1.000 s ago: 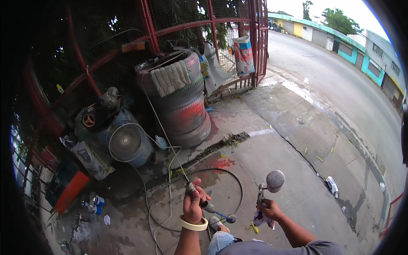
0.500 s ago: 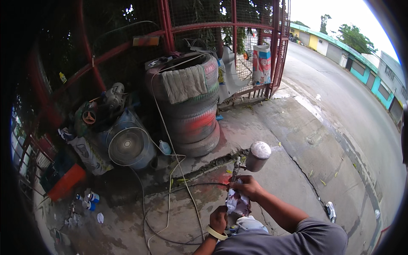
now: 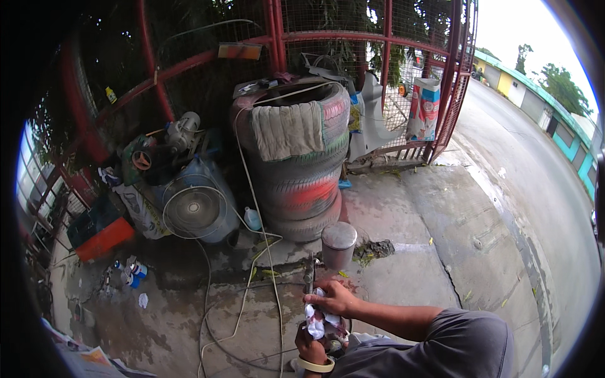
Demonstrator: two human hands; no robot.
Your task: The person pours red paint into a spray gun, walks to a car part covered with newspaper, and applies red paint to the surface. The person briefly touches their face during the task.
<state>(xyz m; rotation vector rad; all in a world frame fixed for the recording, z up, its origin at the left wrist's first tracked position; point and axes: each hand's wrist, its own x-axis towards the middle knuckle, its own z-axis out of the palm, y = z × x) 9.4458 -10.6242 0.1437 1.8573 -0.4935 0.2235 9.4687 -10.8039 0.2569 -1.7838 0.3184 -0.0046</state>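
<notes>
A metal spray gun [image 3: 309, 274] with a silver cylindrical cup [image 3: 339, 247] is held upright low in the middle, its cup to the right. My right hand [image 3: 335, 300] is closed around a white rag with dark red stains [image 3: 315, 322], pressed against the gun's body. Just below, my left hand [image 3: 309, 345], wearing a pale band at the wrist, grips the gun's lower part. The rag bunches between both hands and hides much of the handle. My left fingers are partly covered.
A stack of old tires [image 3: 299, 189] stands ahead, a grey cloth [image 3: 287, 131] draped over it. To its left are a blue drum with a round fan grille [image 3: 194, 211] and an orange crate [image 3: 106, 238]. Hoses [image 3: 272, 302] loop across the concrete. A road runs along the right.
My hands, the spray gun and the rag have shifted left and lower in view. The cup now stands more upright. The surroundings have slid right as the view turned; papers show at lower left.
</notes>
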